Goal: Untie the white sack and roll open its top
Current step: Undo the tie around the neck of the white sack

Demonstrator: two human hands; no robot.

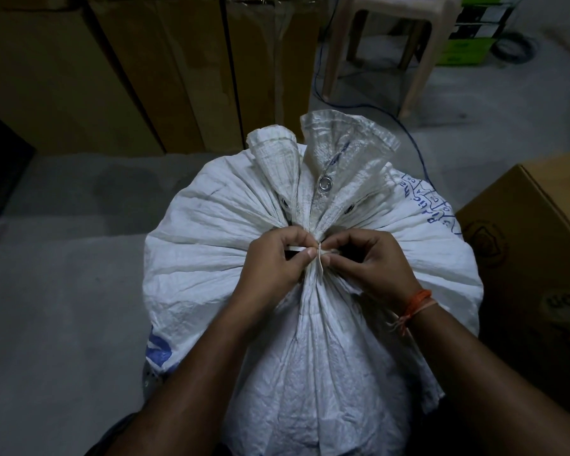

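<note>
A full white woven sack (211, 245) with blue print stands on the floor right below me. Its top is gathered into a tight neck, and the loose mouth (329, 153) with a metal eyelet fans out beyond the neck. A pale tie (320, 255) wraps the neck. My left hand (273, 261) pinches the tie from the left, a flat white end showing between its fingers. My right hand (372, 264), with an orange thread on its wrist, pinches the knot from the right. Both hands meet at the knot.
Tall cardboard boxes (112, 70) stand along the back left. A beige plastic stool (382, 37) and a blue cable (408, 136) lie behind the sack. Another cardboard box (533, 232) sits close on the right. Grey floor (63, 291) stretches to the left.
</note>
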